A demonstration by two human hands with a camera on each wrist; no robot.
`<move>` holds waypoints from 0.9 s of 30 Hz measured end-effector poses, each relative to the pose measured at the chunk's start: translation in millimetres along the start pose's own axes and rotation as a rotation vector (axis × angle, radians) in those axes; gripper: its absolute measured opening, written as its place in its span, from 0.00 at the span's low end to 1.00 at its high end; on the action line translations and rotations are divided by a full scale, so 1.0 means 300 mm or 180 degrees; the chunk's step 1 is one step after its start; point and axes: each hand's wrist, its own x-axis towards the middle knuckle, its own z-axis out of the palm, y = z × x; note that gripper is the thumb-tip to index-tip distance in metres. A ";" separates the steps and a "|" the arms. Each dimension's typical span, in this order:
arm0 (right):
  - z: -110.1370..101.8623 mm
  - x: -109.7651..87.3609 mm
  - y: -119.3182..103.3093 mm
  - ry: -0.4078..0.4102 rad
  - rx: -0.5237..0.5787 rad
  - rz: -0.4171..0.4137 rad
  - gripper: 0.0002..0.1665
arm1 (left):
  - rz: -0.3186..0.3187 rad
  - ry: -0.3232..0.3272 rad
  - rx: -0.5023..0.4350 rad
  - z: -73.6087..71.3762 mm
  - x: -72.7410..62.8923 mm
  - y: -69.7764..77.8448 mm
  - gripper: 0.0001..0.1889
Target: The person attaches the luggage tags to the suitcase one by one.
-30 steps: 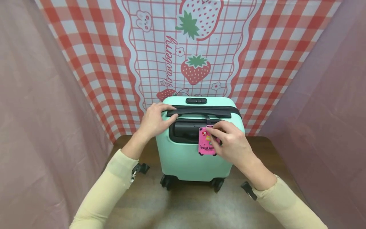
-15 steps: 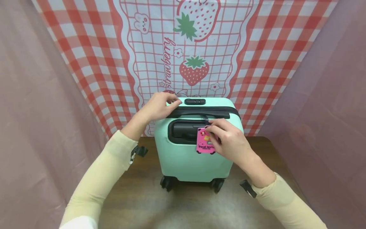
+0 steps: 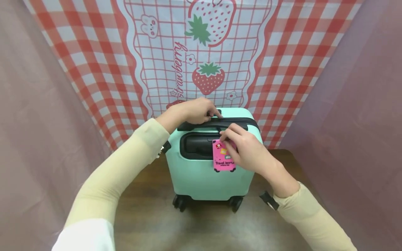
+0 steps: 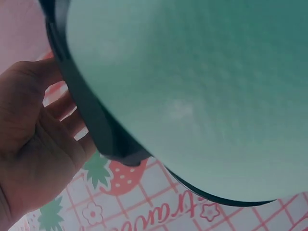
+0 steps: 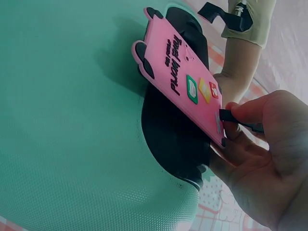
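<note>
A mint-green suitcase (image 3: 207, 183) stands upright on its wheels. A pink luggage tag (image 3: 224, 161) hangs from its black top handle (image 3: 194, 126) by a black strap (image 5: 226, 115). My right hand (image 3: 249, 148) pinches that strap between thumb and fingers, at the tag's upper end. My left hand (image 3: 199, 109) is over the suitcase top by the handle, its index finger stretched toward the strap. In the left wrist view, the left hand's fingers (image 4: 72, 113) reach behind the handle's far side; their tips are hidden there.
The suitcase stands on a brown wooden surface (image 3: 150, 212). Behind it hangs a red-and-white checked strawberry cloth (image 3: 276, 87). Pinkish curtains flank both sides, the left one (image 3: 34, 139) and the right one (image 3: 339, 115). A black recessed handle panel (image 3: 196, 145) is in the suitcase's near side.
My left hand has let go of the handle's left end, lifted, and moved right along the suitcase top toward the tag's strap. The right hand keeps hold by the tag, with little movement.
</note>
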 end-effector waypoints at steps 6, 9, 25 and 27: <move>-0.010 0.009 0.006 -0.0095 0.0085 0.0092 0.09 | 0.0100 0.0001 0.0162 -0.012 0.016 0.015 0.16; -0.014 0.008 0.005 -0.0133 0.0120 0.0163 0.10 | 0.0144 0.0078 0.0211 -0.016 0.022 0.017 0.12; -0.011 0.013 0.029 0.0396 -0.0062 -0.0028 0.14 | -0.0042 0.0147 0.0167 -0.031 -0.011 0.017 0.06; -0.011 0.017 0.029 0.0459 -0.0081 -0.0021 0.14 | -0.0047 0.0143 0.0144 -0.033 -0.017 0.020 0.06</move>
